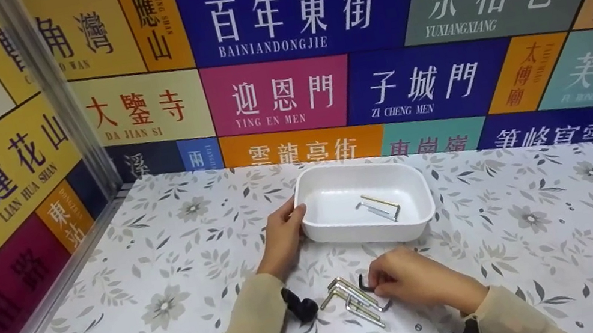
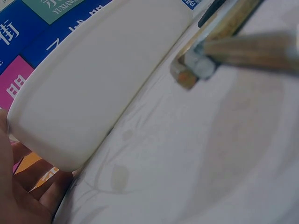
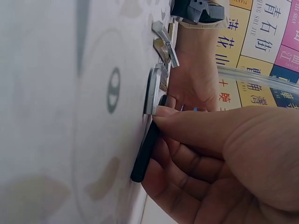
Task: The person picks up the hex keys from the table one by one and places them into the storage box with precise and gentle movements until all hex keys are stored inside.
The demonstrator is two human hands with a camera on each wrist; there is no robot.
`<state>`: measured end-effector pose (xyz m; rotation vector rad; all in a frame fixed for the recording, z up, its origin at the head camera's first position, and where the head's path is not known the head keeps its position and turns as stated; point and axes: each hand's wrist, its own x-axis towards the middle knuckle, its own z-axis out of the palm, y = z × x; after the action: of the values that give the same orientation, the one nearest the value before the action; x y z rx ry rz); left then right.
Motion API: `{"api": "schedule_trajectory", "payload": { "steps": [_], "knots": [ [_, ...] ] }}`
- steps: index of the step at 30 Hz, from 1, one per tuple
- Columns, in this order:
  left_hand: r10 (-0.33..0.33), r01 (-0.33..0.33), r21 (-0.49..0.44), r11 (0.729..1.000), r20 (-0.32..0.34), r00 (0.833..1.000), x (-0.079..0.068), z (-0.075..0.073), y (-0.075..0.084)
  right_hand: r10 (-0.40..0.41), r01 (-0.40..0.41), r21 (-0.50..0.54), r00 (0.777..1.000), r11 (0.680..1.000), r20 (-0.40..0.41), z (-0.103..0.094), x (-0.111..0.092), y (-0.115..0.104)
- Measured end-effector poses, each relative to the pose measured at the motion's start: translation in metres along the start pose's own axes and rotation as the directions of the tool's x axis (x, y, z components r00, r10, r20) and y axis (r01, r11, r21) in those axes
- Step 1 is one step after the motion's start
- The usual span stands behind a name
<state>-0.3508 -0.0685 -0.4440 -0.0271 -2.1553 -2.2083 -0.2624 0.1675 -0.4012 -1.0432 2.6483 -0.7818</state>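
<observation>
A white oblong plastic box [image 1: 369, 231] sits on the table, with a gold and a silver hex key [image 1: 381, 213] lying inside. My left hand [image 1: 283, 236] holds the box's left end, thumb at the rim and fingers around the outer wall. Nearer to me lies a loose pile of gold and silver hex keys [image 1: 349, 294]. At the pile's right side my right hand [image 1: 410, 277] pinches a black hex key [image 3: 145, 156] low over the table. In the right wrist view its thumb tip also meets the end of a silver hex key [image 3: 152, 93].
A floral-patterned cloth [image 1: 187, 240] covers the table. Behind it stands a wall of coloured street-name panels [image 1: 298, 1], with clear upright edges at the left and right corners. Each wrist carries a black camera mount [image 1: 300, 306].
</observation>
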Motion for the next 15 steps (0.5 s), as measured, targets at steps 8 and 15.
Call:
{"api": "schedule_trajectory", "payload": {
  "steps": [8,15],
  "knots": [
    [0.036,-0.036,0.012,0.999,-0.013,0.999,-0.0013,-0.0011,-0.0019,0.026,-0.026,-0.003,0.999,1.0,-0.048,-0.0028,0.0,-0.0023],
    [0.035,-0.035,0.029,0.999,-0.003,0.999,-0.0008,-0.0002,-0.0012,0.063,-0.066,-0.011,0.984,0.998,-0.165,-0.004,-0.0019,-0.0009]
  ]
}}
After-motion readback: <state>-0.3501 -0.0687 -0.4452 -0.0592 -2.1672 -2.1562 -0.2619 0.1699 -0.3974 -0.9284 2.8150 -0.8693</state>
